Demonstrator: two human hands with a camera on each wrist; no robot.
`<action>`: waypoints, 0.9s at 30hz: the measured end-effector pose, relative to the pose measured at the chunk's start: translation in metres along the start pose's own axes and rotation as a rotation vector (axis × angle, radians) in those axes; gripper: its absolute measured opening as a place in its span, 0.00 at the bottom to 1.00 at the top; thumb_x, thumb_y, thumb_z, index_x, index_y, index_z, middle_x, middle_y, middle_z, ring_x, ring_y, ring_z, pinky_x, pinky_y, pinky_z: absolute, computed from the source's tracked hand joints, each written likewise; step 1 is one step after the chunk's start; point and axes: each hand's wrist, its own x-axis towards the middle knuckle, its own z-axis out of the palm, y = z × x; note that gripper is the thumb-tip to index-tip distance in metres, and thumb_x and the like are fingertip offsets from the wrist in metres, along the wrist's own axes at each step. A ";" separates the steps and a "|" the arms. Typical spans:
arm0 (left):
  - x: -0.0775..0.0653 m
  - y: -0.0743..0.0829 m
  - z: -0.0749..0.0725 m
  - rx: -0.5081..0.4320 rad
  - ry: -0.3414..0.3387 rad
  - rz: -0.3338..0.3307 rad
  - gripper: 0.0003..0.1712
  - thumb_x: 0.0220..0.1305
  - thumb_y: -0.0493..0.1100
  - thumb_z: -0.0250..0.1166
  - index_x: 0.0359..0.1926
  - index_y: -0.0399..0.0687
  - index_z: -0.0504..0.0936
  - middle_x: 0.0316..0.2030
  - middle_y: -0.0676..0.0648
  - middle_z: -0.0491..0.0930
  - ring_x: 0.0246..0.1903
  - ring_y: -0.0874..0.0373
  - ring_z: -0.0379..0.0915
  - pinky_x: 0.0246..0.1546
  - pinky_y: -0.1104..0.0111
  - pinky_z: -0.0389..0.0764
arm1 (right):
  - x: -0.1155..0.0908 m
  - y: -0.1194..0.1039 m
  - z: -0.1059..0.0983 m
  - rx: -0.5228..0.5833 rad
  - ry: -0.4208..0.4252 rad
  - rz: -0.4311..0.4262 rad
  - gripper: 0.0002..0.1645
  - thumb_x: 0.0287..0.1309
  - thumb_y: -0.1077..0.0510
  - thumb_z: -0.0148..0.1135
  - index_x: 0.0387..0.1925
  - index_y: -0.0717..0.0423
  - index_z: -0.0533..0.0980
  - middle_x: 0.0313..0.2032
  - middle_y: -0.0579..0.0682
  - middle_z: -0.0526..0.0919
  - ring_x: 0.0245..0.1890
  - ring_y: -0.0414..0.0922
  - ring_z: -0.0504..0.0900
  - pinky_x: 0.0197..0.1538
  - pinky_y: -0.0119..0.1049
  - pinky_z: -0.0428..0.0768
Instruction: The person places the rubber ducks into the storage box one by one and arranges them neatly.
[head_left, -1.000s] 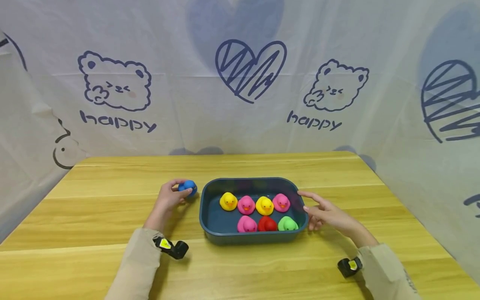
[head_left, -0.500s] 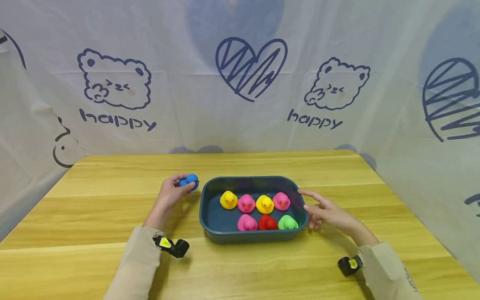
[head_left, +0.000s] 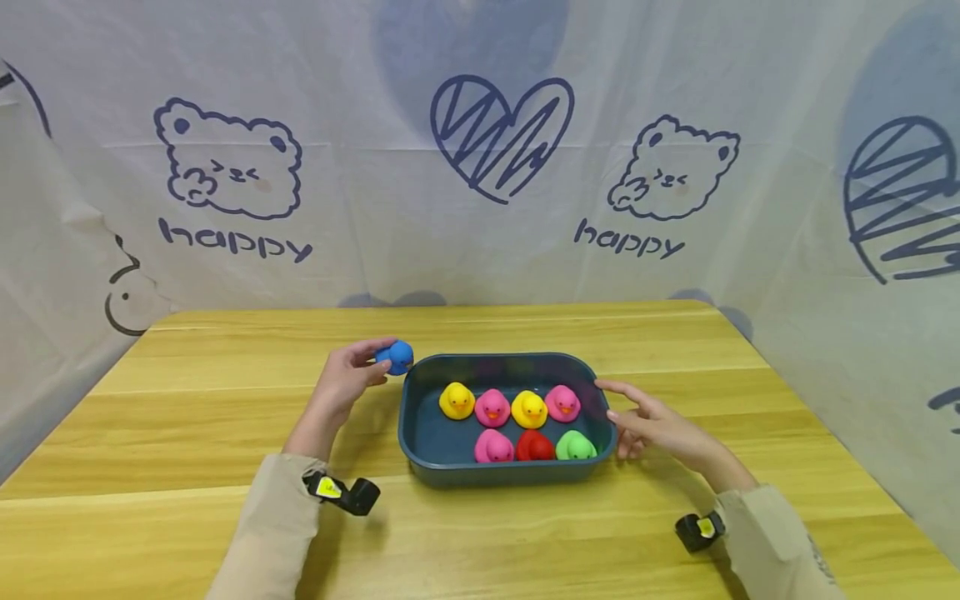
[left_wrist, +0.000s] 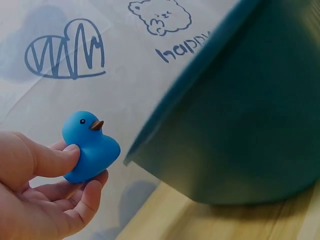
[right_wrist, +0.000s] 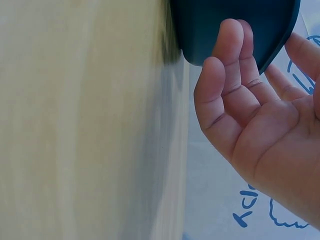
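Note:
A blue rubber duck (head_left: 400, 357) is pinched between the thumb and fingers of my left hand (head_left: 341, 382), raised just beyond the left end of a dark teal basin (head_left: 442, 477). In the left wrist view the duck (left_wrist: 92, 150) sits upright in the fingers, its beak toward the basin wall (left_wrist: 240, 125). My right hand (head_left: 660, 429) is at the basin's right end, with index finger and thumb extended to the rim. Its other fingers, loosely bent, lie by the outer wall (right_wrist: 200, 30) in the right wrist view.
Inside the basin, several ducks form two rows: yellow (head_left: 457, 402), pink (head_left: 492, 408), red (head_left: 535, 446) and green (head_left: 576, 446). The wooden table (head_left: 480, 542) extends around it. A printed white cloth (head_left: 360, 208) hangs behind.
My left hand has lifted the blue duck and carried it rightward and away from me, to the basin's left end. The right hand and the basin have stayed put.

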 end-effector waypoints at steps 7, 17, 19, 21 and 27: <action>-0.002 0.007 0.004 -0.015 -0.056 0.033 0.19 0.60 0.29 0.54 0.54 0.29 0.70 0.48 0.34 0.72 0.36 0.59 0.73 0.40 0.68 0.76 | 0.000 0.000 0.000 0.003 0.001 0.000 0.33 0.65 0.56 0.47 0.66 0.59 0.48 0.21 0.67 0.75 0.21 0.49 0.76 0.25 0.32 0.73; -0.003 0.013 0.014 -0.001 -0.201 0.082 0.19 0.57 0.28 0.58 0.50 0.25 0.72 0.44 0.33 0.74 0.34 0.56 0.76 0.39 0.64 0.77 | 0.001 0.001 0.000 0.010 -0.001 -0.003 0.33 0.64 0.56 0.47 0.66 0.58 0.48 0.21 0.68 0.75 0.21 0.49 0.76 0.24 0.32 0.72; -0.002 0.015 0.015 0.022 -0.235 0.088 0.18 0.57 0.28 0.58 0.50 0.26 0.72 0.44 0.33 0.75 0.34 0.55 0.76 0.39 0.63 0.77 | 0.001 0.001 0.000 0.009 -0.002 -0.005 0.33 0.64 0.56 0.47 0.66 0.59 0.48 0.21 0.67 0.75 0.21 0.49 0.76 0.25 0.32 0.72; -0.001 0.017 0.017 0.060 -0.268 0.095 0.18 0.56 0.29 0.59 0.49 0.27 0.74 0.45 0.34 0.75 0.35 0.55 0.76 0.39 0.64 0.77 | 0.001 0.002 0.000 0.008 -0.001 -0.007 0.33 0.64 0.56 0.47 0.66 0.59 0.48 0.21 0.66 0.75 0.21 0.49 0.76 0.25 0.32 0.72; 0.003 0.023 0.022 0.179 -0.372 0.142 0.15 0.54 0.29 0.61 0.45 0.30 0.78 0.41 0.38 0.77 0.36 0.53 0.73 0.39 0.64 0.76 | 0.001 0.002 0.000 0.007 0.001 -0.007 0.33 0.64 0.56 0.47 0.66 0.59 0.48 0.21 0.63 0.75 0.21 0.49 0.76 0.25 0.33 0.73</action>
